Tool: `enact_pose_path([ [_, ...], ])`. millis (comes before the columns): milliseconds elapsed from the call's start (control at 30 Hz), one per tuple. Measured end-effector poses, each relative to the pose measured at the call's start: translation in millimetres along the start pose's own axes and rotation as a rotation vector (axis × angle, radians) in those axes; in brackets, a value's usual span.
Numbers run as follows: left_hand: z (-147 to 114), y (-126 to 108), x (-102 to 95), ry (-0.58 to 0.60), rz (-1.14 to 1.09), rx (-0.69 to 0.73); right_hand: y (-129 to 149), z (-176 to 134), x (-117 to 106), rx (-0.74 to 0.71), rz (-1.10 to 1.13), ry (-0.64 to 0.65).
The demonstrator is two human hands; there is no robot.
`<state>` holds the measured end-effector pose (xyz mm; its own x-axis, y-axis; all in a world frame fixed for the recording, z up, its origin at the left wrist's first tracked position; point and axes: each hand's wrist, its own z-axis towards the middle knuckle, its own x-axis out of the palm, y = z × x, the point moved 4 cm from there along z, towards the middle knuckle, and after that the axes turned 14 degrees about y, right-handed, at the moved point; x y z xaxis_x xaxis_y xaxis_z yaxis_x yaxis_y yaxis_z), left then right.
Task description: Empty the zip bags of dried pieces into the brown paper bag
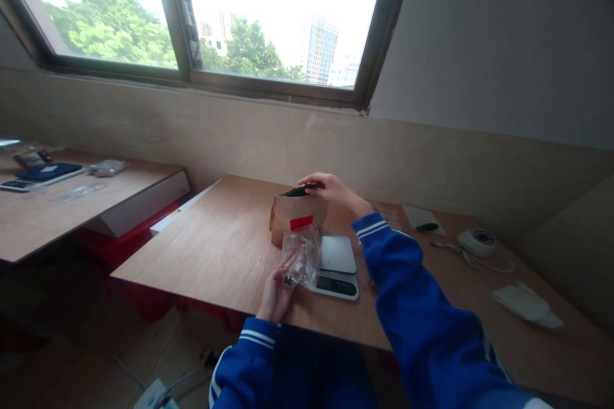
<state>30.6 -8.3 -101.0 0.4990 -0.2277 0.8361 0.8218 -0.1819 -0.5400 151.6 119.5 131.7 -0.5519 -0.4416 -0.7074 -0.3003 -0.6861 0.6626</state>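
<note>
Our left hand (275,294) has its fingers closed on the lower end of a clear plastic bag (302,255), gripping it upright just at 9 o'clock of the kitchen scale (337,263). Small dark pieces sit at the bag's bottom; we cannot tell what they are. Our right hand (332,195) curls over the top of a brown paper bag (295,217), its fingers pinched on a black strip at the mouth. That paper bag stands at 12 o'clock of the clear bag, touching or just behind the scale, and carries one red label (302,222).

The near table (215,249) has wide bare wood at 9 o'clock of our hands, running to its left edge; the front edge lies just under our left wrist. At 3 o'clock the top is busier: one white round device (477,241) with a cable, one white flat object (525,303) and one paper with a dark pen-like item (426,227).

We count two bags, one scale, two tables. The second table (57,211) at 10 o'clock holds phones and flat items too small to name, and its left part is cut off. Our right sleeve (422,319) hides part of the table behind it.
</note>
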Motion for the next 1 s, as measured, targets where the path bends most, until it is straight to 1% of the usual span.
enact_pose_path([
  [67,0.5,-0.4,-0.2,0.008,0.007,0.006,-1.1,0.7,-1.8,-0.004,0.049,-0.031],
  [133,0.9,-0.5,-0.3,0.016,0.006,0.005,-2.7,1.8,-4.1,-0.029,0.053,-0.116],
  [233,1.0,-0.2,-0.5,0.022,-0.005,-0.005,-5.5,4.0,-4.1,-0.073,-0.023,-0.254],
  [333,0.5,0.5,-1.8,0.010,-0.026,-0.016,-8.1,6.7,2.2,-0.085,-0.100,-0.319],
  [433,0.2,1.1,-2.8,0.005,-0.046,-0.021,-8.5,6.6,10.2,-0.092,-0.146,-0.317],
  [533,0.2,0.9,-2.5,0.005,-0.062,-0.018,-6.3,1.5,15.3,-0.106,-0.169,-0.273],
  [600,0.2,0.7,-1.8,0.004,-0.070,-0.023,-4.6,-3.7,16.3,-0.091,-0.166,-0.252],
  [667,0.0,0.3,-0.9,0.004,-0.073,-0.027,-1.7,-8.7,16.8,-0.077,-0.172,-0.243],
  [833,-0.1,-0.6,0.9,0.028,-0.057,-0.026,9.4,-14.0,24.3,-0.105,-0.231,-0.199],
  [1000,0.2,-0.4,1.6,0.047,-0.065,-0.021,9.0,-17.5,29.3,-0.066,-0.320,-0.234],
])
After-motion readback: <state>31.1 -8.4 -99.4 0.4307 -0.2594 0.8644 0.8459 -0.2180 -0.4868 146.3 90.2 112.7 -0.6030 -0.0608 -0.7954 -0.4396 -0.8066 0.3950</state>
